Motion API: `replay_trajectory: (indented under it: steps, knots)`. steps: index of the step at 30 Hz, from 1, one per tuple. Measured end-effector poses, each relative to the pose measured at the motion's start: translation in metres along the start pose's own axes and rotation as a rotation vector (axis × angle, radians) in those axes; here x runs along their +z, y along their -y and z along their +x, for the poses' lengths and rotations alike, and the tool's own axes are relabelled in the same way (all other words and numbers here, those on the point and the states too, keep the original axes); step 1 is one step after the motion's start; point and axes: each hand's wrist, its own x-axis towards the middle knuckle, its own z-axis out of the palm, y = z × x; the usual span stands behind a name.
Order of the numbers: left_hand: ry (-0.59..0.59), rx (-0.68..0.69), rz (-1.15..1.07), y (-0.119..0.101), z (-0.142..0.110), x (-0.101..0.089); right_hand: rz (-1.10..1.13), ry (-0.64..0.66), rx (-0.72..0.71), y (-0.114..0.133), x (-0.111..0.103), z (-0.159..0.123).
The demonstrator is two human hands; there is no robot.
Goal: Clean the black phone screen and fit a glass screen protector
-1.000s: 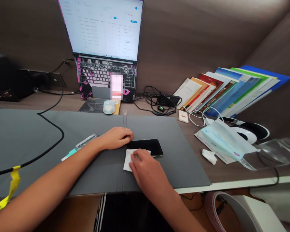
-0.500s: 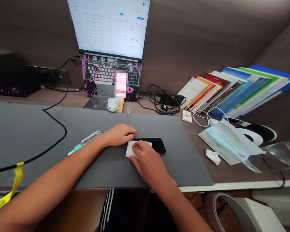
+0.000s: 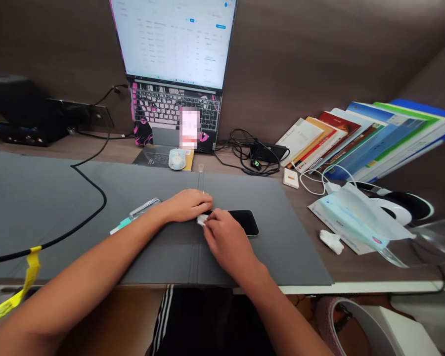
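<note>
A black-screened smartphone (image 3: 249, 223) lies face up on the grey desk mat (image 3: 282, 257). My left hand (image 3: 189, 204) rests on the mat at the phone's far left corner, its fingers close together and holding that end steady. Over the phone's left part, my right hand (image 3: 226, 238) is closed on a white tissue (image 3: 201, 220), which is bunched up and mostly hidden by the fingers. Beside my left forearm lies a clear plastic case (image 3: 144, 207) with a teal-and-white piece (image 3: 121, 225) at its near end.
An open laptop (image 3: 174, 113) stands behind the mat, with a mouse (image 3: 177, 159) in front. Books (image 3: 333, 141), headphones (image 3: 396, 207), a light blue plastic packet (image 3: 359, 212) and a crumpled tissue (image 3: 331, 242) are on the right. A black cable (image 3: 92, 207) crosses the mat's left side.
My right hand has gathered the tissue, which lay spread flat over the phone's left end, into a small bunch. My left hand stays at the phone's corner. The view has shifted slightly.
</note>
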Motion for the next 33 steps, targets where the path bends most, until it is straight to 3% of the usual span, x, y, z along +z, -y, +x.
replay_trajectory:
  steps: [9,19,27,30,33]
  knots:
    - [-0.005,0.004,0.007,-0.001,-0.001,-0.002,0.124,-0.075,-0.006,-0.006,0.000,-0.037]
    - [-0.005,-0.004,0.020,-0.001,-0.001,-0.001,0.104,-0.053,-0.019,-0.023,0.003,0.008]
    - [0.000,-0.003,0.026,0.000,-0.001,-0.001,0.063,-0.103,0.094,-0.074,-0.021,-0.021]
    - [0.001,0.004,0.028,0.000,-0.001,-0.001,0.029,-0.110,0.122,-0.076,-0.024,-0.025]
    - [-0.009,0.000,0.028,0.000,-0.001,-0.001,-0.001,-0.103,0.122,-0.062,-0.019,-0.020]
